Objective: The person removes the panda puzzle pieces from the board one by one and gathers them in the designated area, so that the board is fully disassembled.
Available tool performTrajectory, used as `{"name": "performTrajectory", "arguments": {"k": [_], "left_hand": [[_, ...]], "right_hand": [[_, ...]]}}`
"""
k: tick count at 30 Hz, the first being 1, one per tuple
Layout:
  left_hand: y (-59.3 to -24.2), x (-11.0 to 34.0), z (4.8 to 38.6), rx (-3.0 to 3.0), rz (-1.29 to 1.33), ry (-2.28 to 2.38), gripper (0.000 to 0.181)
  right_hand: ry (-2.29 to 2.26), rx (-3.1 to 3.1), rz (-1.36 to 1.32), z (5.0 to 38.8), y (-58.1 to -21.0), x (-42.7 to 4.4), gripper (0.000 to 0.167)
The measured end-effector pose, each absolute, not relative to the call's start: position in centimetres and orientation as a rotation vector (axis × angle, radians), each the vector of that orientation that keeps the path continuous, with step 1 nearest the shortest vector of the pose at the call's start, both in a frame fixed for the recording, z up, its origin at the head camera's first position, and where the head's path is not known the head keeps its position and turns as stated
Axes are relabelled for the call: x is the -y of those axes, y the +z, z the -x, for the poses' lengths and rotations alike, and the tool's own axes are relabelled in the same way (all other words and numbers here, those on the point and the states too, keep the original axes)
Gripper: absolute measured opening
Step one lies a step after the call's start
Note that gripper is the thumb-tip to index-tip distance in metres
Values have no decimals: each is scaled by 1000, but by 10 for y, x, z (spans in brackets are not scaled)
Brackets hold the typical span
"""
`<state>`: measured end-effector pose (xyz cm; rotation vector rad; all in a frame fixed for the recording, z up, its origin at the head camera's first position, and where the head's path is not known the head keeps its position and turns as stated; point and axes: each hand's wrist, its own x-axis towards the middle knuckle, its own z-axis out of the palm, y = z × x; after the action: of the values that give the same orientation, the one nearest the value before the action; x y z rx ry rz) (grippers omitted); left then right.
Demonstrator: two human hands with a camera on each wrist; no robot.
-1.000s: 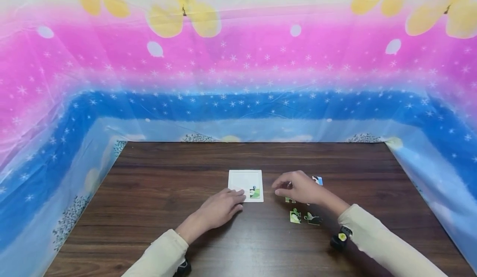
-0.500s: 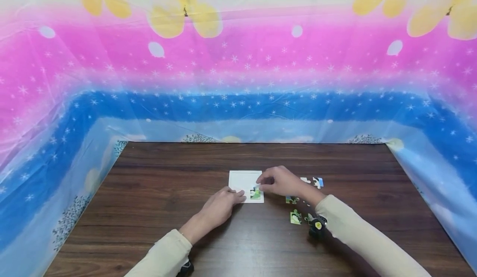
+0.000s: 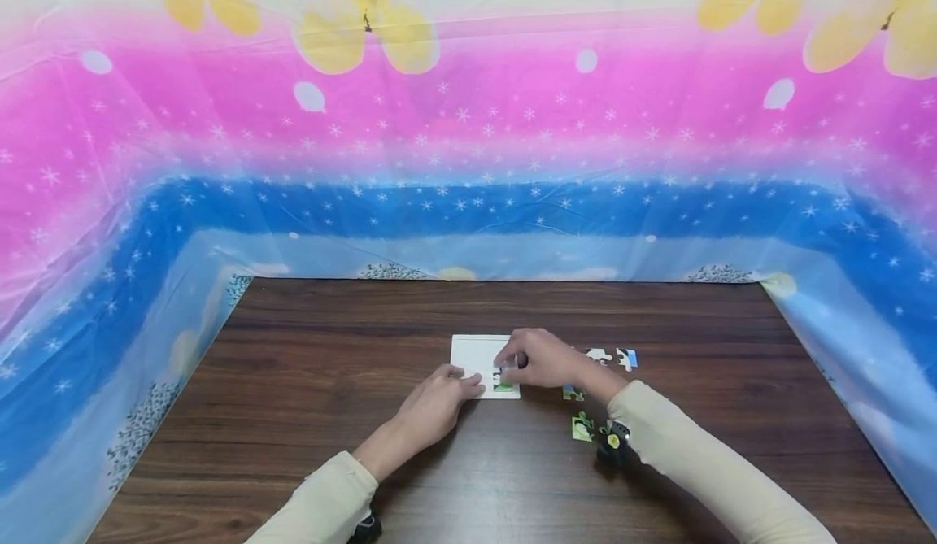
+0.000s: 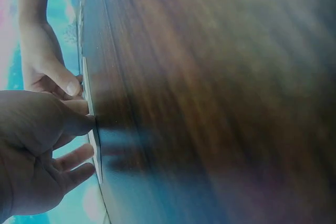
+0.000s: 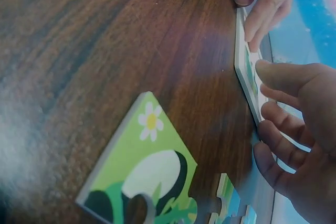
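A square white puzzle board (image 3: pixel 472 353) lies on the table; a green panda puzzle piece (image 3: pixel 503 385) sits in its near right corner. My left hand (image 3: pixel 433 404) rests on the board's near left side, its fingers stretched out and the thumb at the edge, as the left wrist view also shows. Over the board's right side, just beyond the corner piece, my right hand (image 3: pixel 545 359) pinches a small puzzle piece between thumb and fingers. The hand mostly hides that piece. In the right wrist view, the right thumb (image 5: pixel 283 77) is at the board's surface.
Several loose puzzle pieces lie right of the board, among them a green piece with a white flower (image 5: pixel 152 166), a blue-edged piece (image 3: pixel 627 359) and a white one (image 3: pixel 599 355). The right forearm covers some. A patterned cloth (image 3: pixel 468 211) surrounds the brown table (image 3: pixel 329 324).
My right hand has moved left from the loose pieces to the board's right side, bringing a small puzzle piece. The left hand stays on the board.
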<state>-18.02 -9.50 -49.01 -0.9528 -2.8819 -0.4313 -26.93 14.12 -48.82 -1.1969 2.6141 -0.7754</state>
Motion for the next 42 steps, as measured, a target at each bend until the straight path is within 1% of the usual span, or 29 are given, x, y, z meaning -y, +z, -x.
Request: {"name": "performTrajectory", "arguments": {"k": [8,15,19,23,28,35,42], "left_hand": [[-490,94,182,2895,960,-440,34],[-490,95,184,2892,944,-570,25],[-492,96,185,2893,946,-625,22],[-492,97,186,2892,954,-657,24],[-492,98,189,2881,944,-658,27],[-491,97,191,2851,929,-601,20],[-490,97,191,2862,910,-593,20]], "right_hand": [[-740,-2592,1249,271,-490,-142,19],[-737,-2590,1256,270,-490,-142,16],[-733,-2587,1244,267,-488,-142,19],[-729,-2579,1227,266,-487,-142,21],[-745,-2562,1208,265,-488,-143,20],[-791,-2560,1169,260,-489,-144,18],[-872,-2552,1116,256,-485,-145,12]]}}
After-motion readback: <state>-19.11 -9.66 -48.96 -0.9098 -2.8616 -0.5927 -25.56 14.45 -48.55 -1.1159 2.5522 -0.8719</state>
